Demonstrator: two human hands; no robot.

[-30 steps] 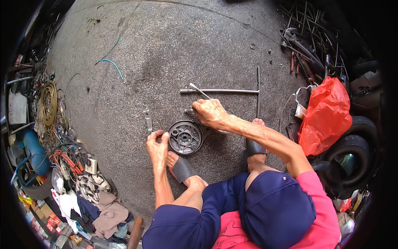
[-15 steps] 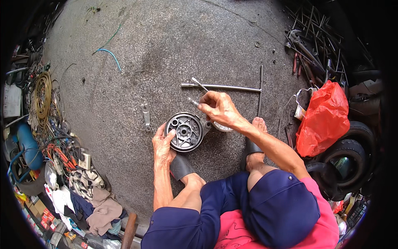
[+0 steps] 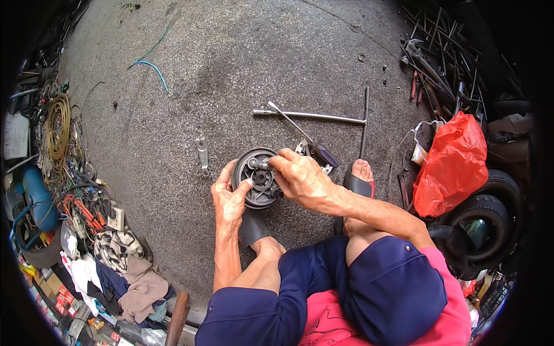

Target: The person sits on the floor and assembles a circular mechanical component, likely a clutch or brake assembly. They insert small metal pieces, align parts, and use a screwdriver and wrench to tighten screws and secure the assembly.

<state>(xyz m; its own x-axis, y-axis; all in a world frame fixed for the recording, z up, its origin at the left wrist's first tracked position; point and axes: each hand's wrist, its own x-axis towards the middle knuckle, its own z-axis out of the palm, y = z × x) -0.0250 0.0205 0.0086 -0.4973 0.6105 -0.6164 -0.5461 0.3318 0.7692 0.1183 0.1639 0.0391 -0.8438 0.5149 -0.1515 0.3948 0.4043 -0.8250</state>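
Observation:
My left hand (image 3: 229,199) grips the left rim of a round grey metal brake plate (image 3: 254,199), its thumb lying over the face. The plate is held up above my left foot, with its ribbed side showing. My right hand (image 3: 304,180) is closed round one end of a short metal shaft (image 3: 261,164), which lies against the upper part of the plate's face. Just beyond the right hand, a screwdriver (image 3: 324,153) with a dark handle rests partly over a T-handle socket wrench (image 3: 311,116). Left of the plate, a small metal lever arm (image 3: 202,157) lies on the ground.
At right are a red plastic bag (image 3: 453,167), black tyres (image 3: 482,225) and a heap of tools (image 3: 433,69). Coiled hose (image 3: 59,130), wires and cloths (image 3: 141,288) line the left. A blue cord (image 3: 154,72) lies on the speckled floor farther off.
My right hand has moved down and left, bringing the shaft from above the floor onto the plate's face. The screwdriver's handle, hidden before, now shows.

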